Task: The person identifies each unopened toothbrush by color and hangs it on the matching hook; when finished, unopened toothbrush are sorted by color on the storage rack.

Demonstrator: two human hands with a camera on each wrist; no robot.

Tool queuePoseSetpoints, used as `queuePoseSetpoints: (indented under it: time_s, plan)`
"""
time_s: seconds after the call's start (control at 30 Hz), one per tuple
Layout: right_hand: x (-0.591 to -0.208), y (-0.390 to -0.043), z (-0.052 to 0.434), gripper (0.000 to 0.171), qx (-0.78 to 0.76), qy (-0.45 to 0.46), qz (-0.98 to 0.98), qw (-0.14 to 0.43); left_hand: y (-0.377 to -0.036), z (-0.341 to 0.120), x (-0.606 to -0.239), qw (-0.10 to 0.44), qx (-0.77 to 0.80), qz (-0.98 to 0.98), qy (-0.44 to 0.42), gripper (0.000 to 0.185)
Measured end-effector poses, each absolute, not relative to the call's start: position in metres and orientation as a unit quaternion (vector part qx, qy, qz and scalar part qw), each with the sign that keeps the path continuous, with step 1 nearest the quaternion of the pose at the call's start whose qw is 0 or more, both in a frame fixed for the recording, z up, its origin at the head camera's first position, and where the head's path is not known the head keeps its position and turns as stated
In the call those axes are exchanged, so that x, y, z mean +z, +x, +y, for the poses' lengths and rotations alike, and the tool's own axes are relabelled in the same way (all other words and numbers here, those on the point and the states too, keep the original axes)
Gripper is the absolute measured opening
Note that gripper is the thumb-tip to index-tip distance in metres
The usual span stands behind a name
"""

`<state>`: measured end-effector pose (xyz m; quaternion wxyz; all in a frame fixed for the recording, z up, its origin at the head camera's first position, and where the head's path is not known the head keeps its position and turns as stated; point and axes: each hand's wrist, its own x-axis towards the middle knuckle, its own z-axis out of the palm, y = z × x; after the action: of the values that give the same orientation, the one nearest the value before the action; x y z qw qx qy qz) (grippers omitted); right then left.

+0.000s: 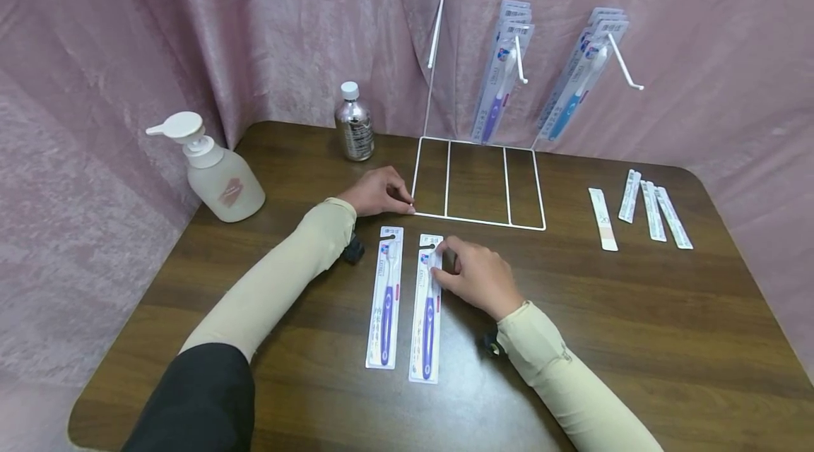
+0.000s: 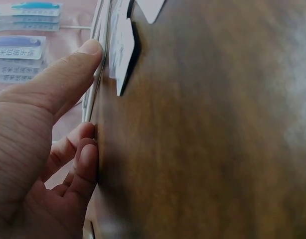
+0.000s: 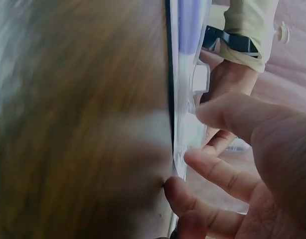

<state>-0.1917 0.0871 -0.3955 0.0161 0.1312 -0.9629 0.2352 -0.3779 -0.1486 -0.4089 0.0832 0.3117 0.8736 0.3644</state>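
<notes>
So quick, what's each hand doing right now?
Left hand: pinching the white wire rack at its front corner.
Right hand: fingertips on the toothbrush pack; a firm hold cannot be told.

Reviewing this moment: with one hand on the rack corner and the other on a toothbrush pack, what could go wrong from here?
1. The right hand touches only the top end of the right toothbrush pack; lifted from there, the flat pack might slip or nudge the left toothbrush pack beside it.
2. The left hand holds just the corner of the light wire rack; a bump could tip it and shake off the hanging packs.
</notes>
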Motion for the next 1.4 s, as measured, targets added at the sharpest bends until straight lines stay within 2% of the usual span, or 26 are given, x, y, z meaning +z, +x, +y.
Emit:
queuePoseSetpoints:
  time_s: [0.3,0.5,0.57,0.67,0.9,1.03,1.17,1.4]
  plan:
    - [-0.394,-0.196,0.086,0.03,0.244,0.131,-0.96,0.037,-0.379,-0.153,-0.411,0.07,0.364,0.874,0.313,0.017]
    - [-0.378,-0.195,0.091,0.032,0.292,0.125,-0.947,0.047,-0.38,-0.153,-0.41,0.068,0.36,0.877,0.312,0.016]
    - [-0.369,-0.194,0.094,0.033,0.306,0.123,-0.942,0.065,-0.381,-0.152,-0.41,0.069,0.359,0.876,0.314,0.015]
    - [-0.351,-0.191,0.1,0.037,0.302,0.125,-0.934,0.141,-0.382,-0.151,-0.41,0.072,0.361,0.874,0.319,0.015]
    - [-0.291,-0.195,0.114,0.038,0.257,0.143,-0.874,0.386,-0.382,-0.149,-0.411,0.071,0.368,0.868,0.328,0.014]
    - [-0.262,-0.208,0.119,0.036,0.26,0.119,-0.84,0.461,-0.382,-0.15,-0.41,0.072,0.367,0.868,0.326,0.014]
    - [-0.248,-0.22,0.123,0.035,0.267,0.085,-0.831,0.481,-0.381,-0.15,-0.411,0.074,0.362,0.872,0.322,0.014]
    - [-0.249,-0.238,0.124,0.035,0.27,0.069,-0.851,0.445,-0.382,-0.15,-0.412,0.067,0.358,0.872,0.327,0.014]
